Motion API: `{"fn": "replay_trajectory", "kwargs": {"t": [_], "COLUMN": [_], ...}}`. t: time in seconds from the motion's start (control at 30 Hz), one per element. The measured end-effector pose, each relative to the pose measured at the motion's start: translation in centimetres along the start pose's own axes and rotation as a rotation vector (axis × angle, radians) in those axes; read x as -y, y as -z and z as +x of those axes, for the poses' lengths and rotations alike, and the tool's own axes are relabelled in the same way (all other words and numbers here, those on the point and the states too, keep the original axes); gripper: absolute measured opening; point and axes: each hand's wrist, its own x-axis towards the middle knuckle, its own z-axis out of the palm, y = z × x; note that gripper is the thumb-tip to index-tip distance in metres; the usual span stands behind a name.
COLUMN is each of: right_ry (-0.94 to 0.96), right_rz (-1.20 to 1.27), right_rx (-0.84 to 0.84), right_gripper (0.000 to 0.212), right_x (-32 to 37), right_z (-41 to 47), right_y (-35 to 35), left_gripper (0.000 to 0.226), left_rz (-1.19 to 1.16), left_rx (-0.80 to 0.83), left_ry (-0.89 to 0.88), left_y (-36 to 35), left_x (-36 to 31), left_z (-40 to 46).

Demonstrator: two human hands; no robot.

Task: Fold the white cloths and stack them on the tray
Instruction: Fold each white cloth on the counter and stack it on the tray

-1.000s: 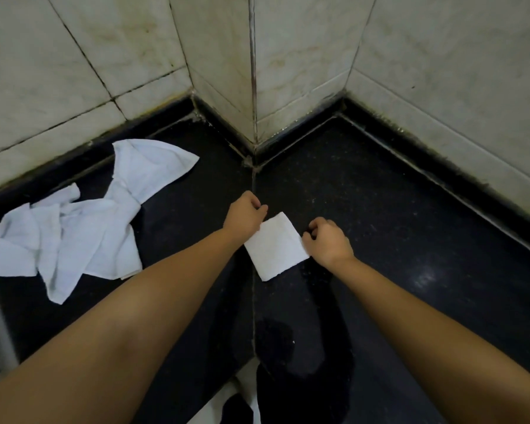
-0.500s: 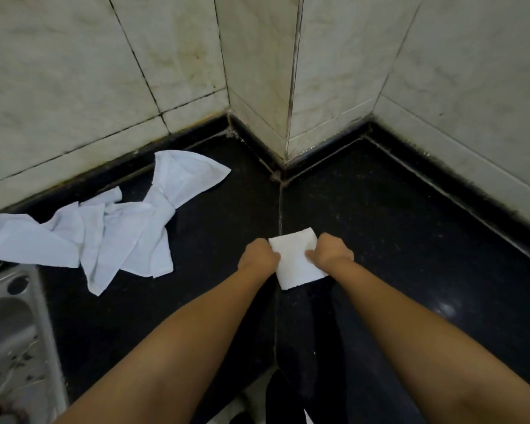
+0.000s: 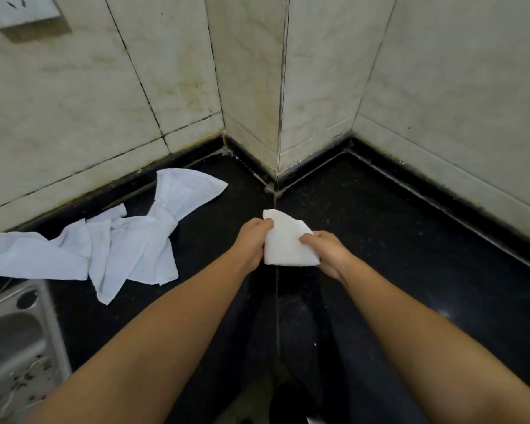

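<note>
A small folded white cloth (image 3: 285, 244) is held between both hands above the black counter, near its inner corner. My left hand (image 3: 253, 240) pinches its left edge and my right hand (image 3: 326, 250) grips its right side. Its top left corner sticks up loose. A heap of unfolded white cloths (image 3: 114, 243) lies crumpled on the counter to the left, apart from my hands. No tray is in view.
Black stone counter (image 3: 395, 240) runs into a tiled wall corner (image 3: 280, 117). A steel sink (image 3: 16, 341) sits at the lower left edge. A wall socket (image 3: 22, 10) is at the top left. My dark clothing shows at the bottom centre.
The folded cloth lay flat on the counter under both hands; now both hands have lifted it off the surface and hold it. The view has tilted up, showing more wall.
</note>
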Motion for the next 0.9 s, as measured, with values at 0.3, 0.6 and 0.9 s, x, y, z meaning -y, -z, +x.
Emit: {"fn": "replay_trajectory", "kwargs": {"t": [0.3, 0.6, 0.9], "right_ry": [-0.064, 0.256, 0.14], "right_rz": [0.484, 0.117, 0.157], "right_rx": [-0.1, -0.763, -1.303], "right_gripper": [0.032, 0.031, 0.032], "right_x": [-3.6, -11.9, -25.3], "right_z": [-10.0, -24.1, -42.2], "right_y": [1.0, 5.7, 13.8], "left_gripper": [0.022, 0.025, 0.028], "left_rz": [0.214, 0.565, 0.754], "left_rx": [0.353, 0.526, 0.888], "left_ry": [-0.022, -0.251, -0.451], "left_y": [0.3, -8.8, -19.9], "left_x": [0.6, 8.5, 21.2], "left_z": [-7.3, -17.1, -34.3]}}
